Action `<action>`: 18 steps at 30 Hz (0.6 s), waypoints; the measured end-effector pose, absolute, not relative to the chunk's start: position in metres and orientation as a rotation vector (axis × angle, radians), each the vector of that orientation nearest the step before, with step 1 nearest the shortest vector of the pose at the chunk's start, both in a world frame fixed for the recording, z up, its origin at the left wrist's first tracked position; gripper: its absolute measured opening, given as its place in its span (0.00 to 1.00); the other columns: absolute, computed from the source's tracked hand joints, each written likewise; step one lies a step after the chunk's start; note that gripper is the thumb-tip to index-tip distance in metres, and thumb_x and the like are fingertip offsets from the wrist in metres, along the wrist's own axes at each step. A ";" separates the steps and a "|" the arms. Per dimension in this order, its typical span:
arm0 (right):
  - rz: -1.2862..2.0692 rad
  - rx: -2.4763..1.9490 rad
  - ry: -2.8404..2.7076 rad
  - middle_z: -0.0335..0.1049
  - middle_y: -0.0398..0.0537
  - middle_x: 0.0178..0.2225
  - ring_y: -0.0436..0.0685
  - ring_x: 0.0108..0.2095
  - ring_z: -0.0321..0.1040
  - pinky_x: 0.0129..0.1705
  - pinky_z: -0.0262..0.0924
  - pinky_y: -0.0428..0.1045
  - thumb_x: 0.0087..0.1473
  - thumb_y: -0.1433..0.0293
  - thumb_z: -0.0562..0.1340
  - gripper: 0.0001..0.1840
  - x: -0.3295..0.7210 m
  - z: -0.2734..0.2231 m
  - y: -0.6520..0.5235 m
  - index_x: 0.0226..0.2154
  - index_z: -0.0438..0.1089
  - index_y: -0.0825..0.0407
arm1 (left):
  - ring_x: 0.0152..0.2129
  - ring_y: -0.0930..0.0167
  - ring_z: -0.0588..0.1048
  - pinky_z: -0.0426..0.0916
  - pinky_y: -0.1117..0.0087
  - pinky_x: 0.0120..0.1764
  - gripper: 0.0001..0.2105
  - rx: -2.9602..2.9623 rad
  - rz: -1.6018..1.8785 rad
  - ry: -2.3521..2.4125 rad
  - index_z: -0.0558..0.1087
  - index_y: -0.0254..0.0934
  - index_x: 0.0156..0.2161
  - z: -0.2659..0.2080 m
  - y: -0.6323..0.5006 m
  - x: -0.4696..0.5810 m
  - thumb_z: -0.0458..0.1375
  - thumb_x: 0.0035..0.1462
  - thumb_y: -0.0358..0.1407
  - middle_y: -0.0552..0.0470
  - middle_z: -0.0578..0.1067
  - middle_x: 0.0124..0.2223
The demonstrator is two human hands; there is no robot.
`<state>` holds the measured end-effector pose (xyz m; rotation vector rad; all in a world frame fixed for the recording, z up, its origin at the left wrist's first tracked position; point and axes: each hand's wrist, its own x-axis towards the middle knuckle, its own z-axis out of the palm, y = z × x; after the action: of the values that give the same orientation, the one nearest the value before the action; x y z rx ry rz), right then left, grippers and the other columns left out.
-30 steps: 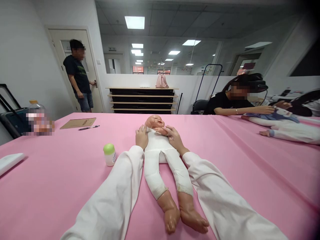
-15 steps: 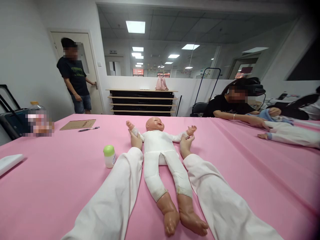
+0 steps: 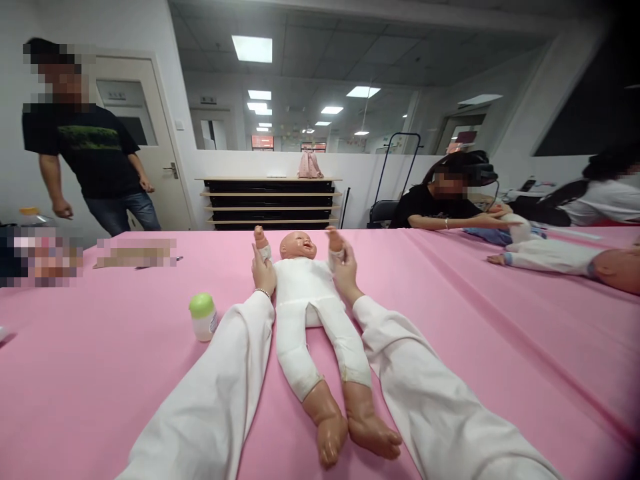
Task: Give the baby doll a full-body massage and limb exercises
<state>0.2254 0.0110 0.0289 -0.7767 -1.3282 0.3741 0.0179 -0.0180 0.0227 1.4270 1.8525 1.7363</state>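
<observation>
A baby doll (image 3: 306, 283) with a white cloth body lies on its back on the pink tablecloth (image 3: 175, 393), its head away from me and its feet toward me. My left hand (image 3: 263, 272) is closed round the doll's arm on the left side, whose forearm points up. On the other side, my right hand (image 3: 346, 272) grips the doll's other arm, also raised, its small hand blurred. Part of my fingers is hidden behind the doll's arms. Left of my left sleeve stands a small jar (image 3: 204, 327) with a green lid.
A person (image 3: 85, 147) stands by the door at left. Another person (image 3: 445, 207) at right handles a second doll (image 3: 555, 257) on the same table. A brown notebook (image 3: 133, 253), blurred out, lies at the far left. Behind are shelves (image 3: 270, 200) with a pink backpack (image 3: 310, 165).
Both hands have raised the doll's arms from spread sideways to more upright, the right one moving inward. The standing person has stepped left from the door handle. My view has shifted slightly right.
</observation>
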 end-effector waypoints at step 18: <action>0.296 -0.839 -1.747 0.60 0.47 0.54 0.57 0.53 0.57 0.55 0.52 0.58 0.48 0.79 0.51 0.29 0.212 0.025 0.000 0.53 0.61 0.45 | 0.48 0.60 0.62 0.58 0.58 0.48 0.28 1.914 1.491 1.873 0.51 0.43 0.62 0.015 -0.023 0.025 0.46 0.56 0.28 0.50 0.62 0.58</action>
<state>0.2117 0.0001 0.0247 -0.8394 -1.7466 0.2957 0.0247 -0.0228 0.0153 1.9142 1.8730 1.4908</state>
